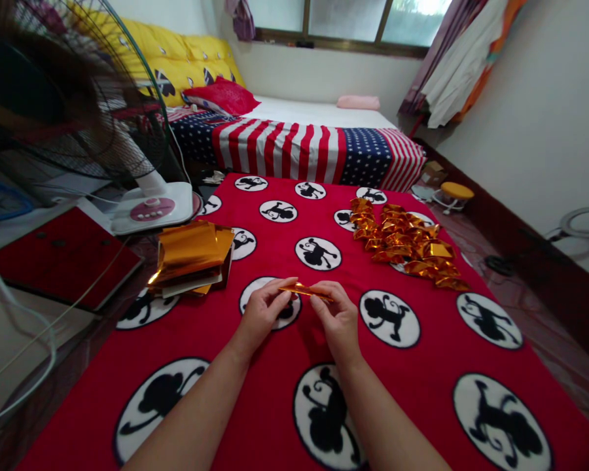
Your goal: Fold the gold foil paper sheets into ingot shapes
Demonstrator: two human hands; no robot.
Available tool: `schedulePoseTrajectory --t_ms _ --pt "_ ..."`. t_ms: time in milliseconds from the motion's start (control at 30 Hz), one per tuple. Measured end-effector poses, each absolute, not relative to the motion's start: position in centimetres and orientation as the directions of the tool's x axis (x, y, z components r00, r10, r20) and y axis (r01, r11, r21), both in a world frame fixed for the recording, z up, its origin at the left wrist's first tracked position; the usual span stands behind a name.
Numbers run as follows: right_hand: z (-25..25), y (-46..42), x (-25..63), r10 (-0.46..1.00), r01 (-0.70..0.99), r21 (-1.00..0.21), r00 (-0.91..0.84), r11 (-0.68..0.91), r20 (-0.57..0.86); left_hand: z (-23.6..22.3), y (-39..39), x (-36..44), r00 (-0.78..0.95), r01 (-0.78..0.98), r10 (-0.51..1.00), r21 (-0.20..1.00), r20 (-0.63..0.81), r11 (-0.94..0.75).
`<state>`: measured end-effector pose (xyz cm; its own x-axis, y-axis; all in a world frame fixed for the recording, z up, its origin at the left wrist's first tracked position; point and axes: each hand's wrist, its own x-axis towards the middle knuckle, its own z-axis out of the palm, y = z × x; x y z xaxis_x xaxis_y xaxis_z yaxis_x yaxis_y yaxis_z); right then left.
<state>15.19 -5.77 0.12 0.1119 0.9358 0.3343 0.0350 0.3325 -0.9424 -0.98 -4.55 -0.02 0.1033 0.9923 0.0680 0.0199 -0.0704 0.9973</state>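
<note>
Between my two hands is a narrow piece of folded gold foil paper [302, 290], held level above the red cloth. My left hand [266, 306] pinches its left end between thumb and fingers. At the other end, my right hand [338, 317] grips it the same way, the fingers covering part of the strip. A stack of flat gold foil sheets [194, 252] lies to the left of my hands. To the right, farther back, several folded gold foil pieces [405, 242] lie in a heap of rows.
A red cloth with monkey prints [334, 216] covers the surface before me. On the left stand a fan [152, 203] and a red board [63, 255]. Behind is a bed with a flag-patterned cover [294, 147]. A yellow-topped stool [456, 190] stands at the right.
</note>
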Motion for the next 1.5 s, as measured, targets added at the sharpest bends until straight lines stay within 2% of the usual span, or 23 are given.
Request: schedulePoseTrajectory --t_ms 200,600,867,1100,1400,1500 --pt "0.0 -5.7 15.2 0.937 0.036 -0.943 0.104 0.331 0.332 -0.2 -4.5 -1.2 0.116 -0.073 0.992 0.997 0.045 -0.036" --pt "0.1 -5.8 15.1 0.939 0.044 -0.944 0.094 0.328 0.330 -0.6 -4.4 -1.4 0.124 -0.132 0.990 0.990 0.064 -0.047" --pt "-0.1 -6.2 15.0 0.914 0.148 -0.909 0.056 0.390 0.402 -1.1 -4.3 -1.6 0.057 -0.215 0.998 0.976 -0.021 0.033" --pt "0.4 -6.4 14.6 0.887 0.206 -0.871 0.030 0.446 0.461 0.4 -4.4 -1.3 0.007 -0.269 0.996 0.960 -0.084 0.083" --pt "0.2 -6.4 14.4 0.880 0.253 -0.852 0.002 0.459 0.475 0.5 -4.2 -0.7 -0.042 -0.151 0.999 0.988 -0.027 0.020" --pt "0.2 -6.3 14.3 0.883 0.267 -0.854 0.019 0.447 0.468 -0.2 -4.2 -0.4 -0.019 -0.079 0.999 0.996 0.034 -0.035"
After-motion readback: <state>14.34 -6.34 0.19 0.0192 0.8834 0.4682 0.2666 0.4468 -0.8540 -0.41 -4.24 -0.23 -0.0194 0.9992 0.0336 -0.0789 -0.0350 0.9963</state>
